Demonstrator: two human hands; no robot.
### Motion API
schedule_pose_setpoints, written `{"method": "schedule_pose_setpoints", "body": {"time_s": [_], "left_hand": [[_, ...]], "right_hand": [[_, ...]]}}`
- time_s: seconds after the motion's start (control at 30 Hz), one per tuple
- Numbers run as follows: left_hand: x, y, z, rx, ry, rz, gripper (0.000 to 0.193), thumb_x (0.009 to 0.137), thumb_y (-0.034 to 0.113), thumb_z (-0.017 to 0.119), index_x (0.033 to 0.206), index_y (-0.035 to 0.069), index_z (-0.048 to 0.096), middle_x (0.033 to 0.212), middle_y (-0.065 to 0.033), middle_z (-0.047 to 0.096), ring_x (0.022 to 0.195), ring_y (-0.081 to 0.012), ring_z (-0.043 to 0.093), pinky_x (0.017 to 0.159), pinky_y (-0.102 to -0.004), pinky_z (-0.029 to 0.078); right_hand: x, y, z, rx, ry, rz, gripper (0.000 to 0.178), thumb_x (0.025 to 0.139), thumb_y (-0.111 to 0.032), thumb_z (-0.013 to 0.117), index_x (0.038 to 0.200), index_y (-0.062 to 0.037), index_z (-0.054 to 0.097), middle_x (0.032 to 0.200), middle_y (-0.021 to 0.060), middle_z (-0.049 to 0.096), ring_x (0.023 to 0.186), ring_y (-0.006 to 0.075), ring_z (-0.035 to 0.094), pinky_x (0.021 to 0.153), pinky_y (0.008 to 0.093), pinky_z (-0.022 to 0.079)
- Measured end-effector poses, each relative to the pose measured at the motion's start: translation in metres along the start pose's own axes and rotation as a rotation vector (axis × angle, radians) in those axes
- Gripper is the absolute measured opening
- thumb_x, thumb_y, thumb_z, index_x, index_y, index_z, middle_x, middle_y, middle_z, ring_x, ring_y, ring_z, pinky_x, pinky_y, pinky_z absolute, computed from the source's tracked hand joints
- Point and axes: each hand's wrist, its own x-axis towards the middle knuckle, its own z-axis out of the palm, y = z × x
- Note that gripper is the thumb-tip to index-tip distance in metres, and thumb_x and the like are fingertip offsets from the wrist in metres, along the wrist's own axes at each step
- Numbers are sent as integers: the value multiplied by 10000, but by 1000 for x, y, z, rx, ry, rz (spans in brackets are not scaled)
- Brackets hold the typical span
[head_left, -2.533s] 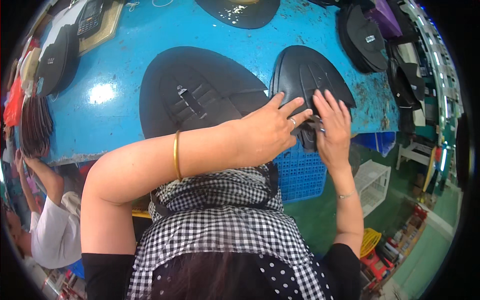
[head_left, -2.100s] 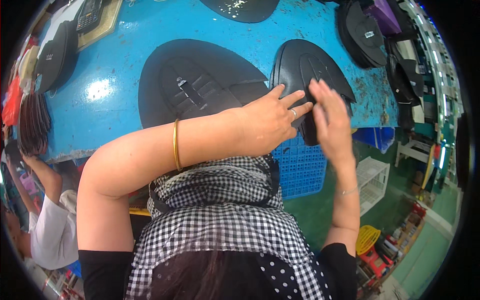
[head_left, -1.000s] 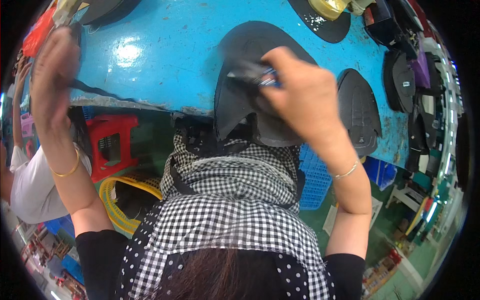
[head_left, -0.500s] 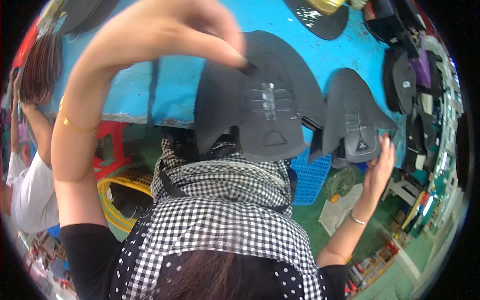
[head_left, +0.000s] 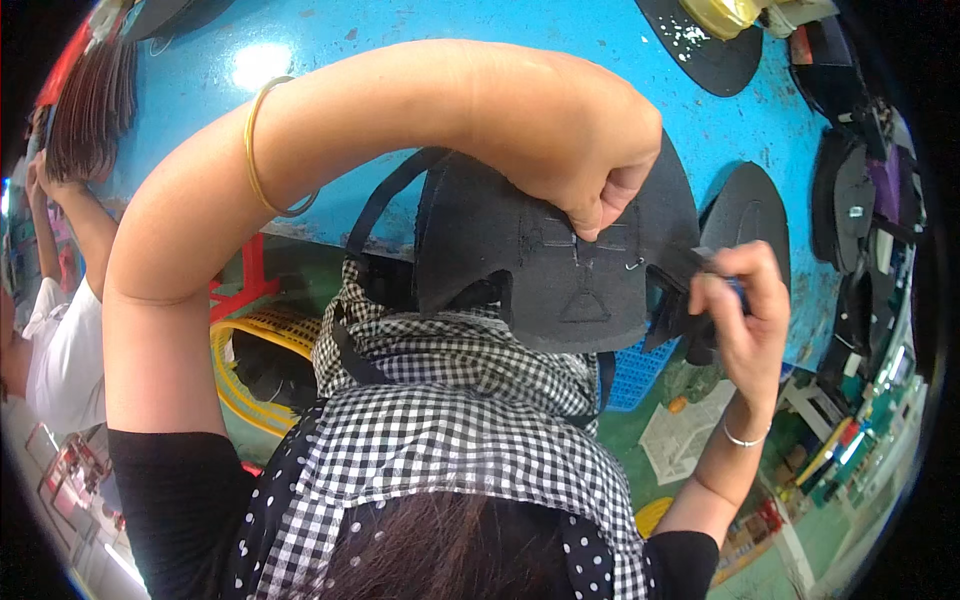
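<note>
Scuffed blue tabletop (head_left: 200, 130), where I saw a broad matte-black panel (head_left: 530, 270) overhanging the near edge, left hand (head_left: 595, 140) pinched at its middle, contents unclear, right hand (head_left: 745, 300) gripping a small blue-and-metal tool (head_left: 705, 254) that, slipping, could nick it.

Matt black panel (head_left: 612, 285), glossy tabletop (head_left: 540, 22), cloth apron (head_left: 470, 440)

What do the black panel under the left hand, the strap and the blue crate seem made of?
Panel: probably foam or felt-like sheet, matte, judging by its dull, even surface.
Strap: likely webbing or elastic, dull black, as it curves softly; texture unreadable.
Crate: most likely moulded plastic, given its uniform blue and grid of openings; finish unclear.
</note>
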Motion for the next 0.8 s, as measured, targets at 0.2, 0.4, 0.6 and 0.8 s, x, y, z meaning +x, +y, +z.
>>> {"method": "schedule_pose_setpoints", "body": {"time_s": [0.2,0.4,0.6,0.8], "left_hand": [[-5,9,-7,334,122,-21,202,783,205,800,894,37,778,849,-113,756,826,-265,723,750,-373,555],[-21,10,-31,46,98,10,247,818,217,698,915,-7,736,863,-218,723,884,-395,694,798,-450,539],[-26,5,-33,32,92,62,238,839,195,647,906,-20,724,852,-238,711,870,-406,689,791,-459,530],[-27,13,-41,-101,-11,55,228,861,166,611,901,-37,707,823,-243,697,815,-401,676,770,-454,518]], "right_hand": [[36,-23,23,-485,-240,-360,189,792,-86,776,877,-73,608,770,79,633,667,292,641,582,387,497],[49,-27,10,-454,-378,-345,194,779,-81,772,870,-59,602,745,81,627,689,293,656,581,387,486],[56,-30,23,-692,-177,-415,202,830,-131,759,950,-94,601,762,83,639,703,297,663,578,389,482],[55,-44,13,-602,-198,-143,199,891,-130,740,990,-16,610,843,132,647,693,346,616,648,373,481]]}}
